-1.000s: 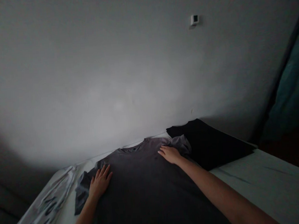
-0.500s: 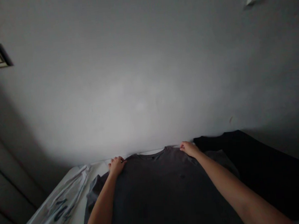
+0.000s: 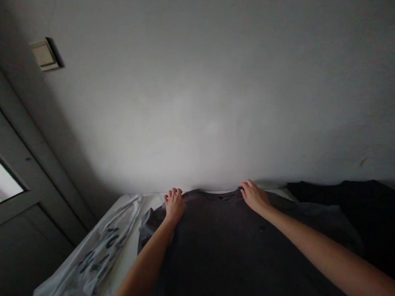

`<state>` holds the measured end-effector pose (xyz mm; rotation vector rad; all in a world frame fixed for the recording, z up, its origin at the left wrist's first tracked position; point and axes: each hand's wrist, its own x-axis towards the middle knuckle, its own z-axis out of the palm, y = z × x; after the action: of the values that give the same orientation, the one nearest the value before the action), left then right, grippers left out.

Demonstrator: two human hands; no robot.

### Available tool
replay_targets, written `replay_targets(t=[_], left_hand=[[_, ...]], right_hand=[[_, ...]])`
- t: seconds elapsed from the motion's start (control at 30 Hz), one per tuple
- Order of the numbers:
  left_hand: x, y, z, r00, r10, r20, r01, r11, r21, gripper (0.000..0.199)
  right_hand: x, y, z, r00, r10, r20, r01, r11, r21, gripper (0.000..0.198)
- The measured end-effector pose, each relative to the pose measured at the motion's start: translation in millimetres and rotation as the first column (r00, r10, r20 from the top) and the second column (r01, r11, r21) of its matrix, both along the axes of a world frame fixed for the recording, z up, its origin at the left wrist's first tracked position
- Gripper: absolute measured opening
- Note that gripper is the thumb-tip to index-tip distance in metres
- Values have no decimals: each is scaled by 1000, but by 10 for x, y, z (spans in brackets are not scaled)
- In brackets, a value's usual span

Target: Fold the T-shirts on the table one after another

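A dark grey T-shirt (image 3: 220, 245) lies spread out before me, its neckline toward the wall and a small mark on its chest. My left hand (image 3: 174, 204) has its fingers closed on the shirt's left shoulder, beside the collar. At the right end of the neckline, my right hand (image 3: 254, 196) pinches the fabric with curled fingers. The left sleeve is bunched up past my left wrist, while the right sleeve lies out flatter beyond my right forearm. My forearms cover parts of the shirt's sides.
Left of the shirt, a white garment with dark lettering (image 3: 100, 252) lies on the white surface (image 3: 129, 259). Black clothing (image 3: 382, 217) lies at the right. A wall (image 3: 211, 98) with a light switch (image 3: 45, 54) rises behind; a door (image 3: 19, 248) stands left.
The view has swung left, bringing the door into sight. My right hand has shifted from the right shoulder in to the collar's edge; my left hand stays at the left shoulder.
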<state>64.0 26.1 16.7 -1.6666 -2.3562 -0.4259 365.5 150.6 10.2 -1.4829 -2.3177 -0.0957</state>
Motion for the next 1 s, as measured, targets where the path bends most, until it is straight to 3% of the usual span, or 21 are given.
replay_targets(t=[0.1, 0.17, 0.23, 0.37, 0.47, 0.57, 0.7, 0.87, 1.0], left_hand=[[-16, -319, -42, 978, -193, -79, 195, 980, 21, 45], [-80, -504, -82, 935, -347, -78, 343, 937, -59, 50], [-173, -630, -109, 918, -396, -13, 388, 907, -164, 50], [-408, -738, -53, 991, -128, 47, 135, 969, -206, 48], [-619, -784, 56, 991, 119, 58, -107, 978, -178, 53], [-844, -816, 149, 961, 255, 110, -226, 948, -226, 54], [-1070, -813, 211, 942, 261, 210, -183, 926, -331, 33], [-1151, -859, 200, 947, 220, 236, -154, 951, -268, 27], [-1112, -946, 191, 948, 240, 209, -192, 955, -227, 27]], right_hand=[[-487, -358, -61, 932, 361, -39, -359, 932, 47, 39], [-832, -605, -100, 864, 502, -37, -502, 865, 2, 46], [-1146, -813, -132, 819, 573, -19, -573, 816, -80, 52], [-1560, -1012, -118, 838, 544, 30, -511, 804, -302, 57], [-1721, -991, 2, 880, 474, 24, -446, 845, -295, 50], [-1872, -920, 134, 898, 440, 7, -423, 867, -263, 45], [-2086, -872, 109, 879, 477, 19, -444, 832, -332, 51], [-2179, -911, -51, 885, 461, 67, -395, 819, -416, 61], [-2253, -988, 80, 899, 438, 29, -396, 838, -375, 54]])
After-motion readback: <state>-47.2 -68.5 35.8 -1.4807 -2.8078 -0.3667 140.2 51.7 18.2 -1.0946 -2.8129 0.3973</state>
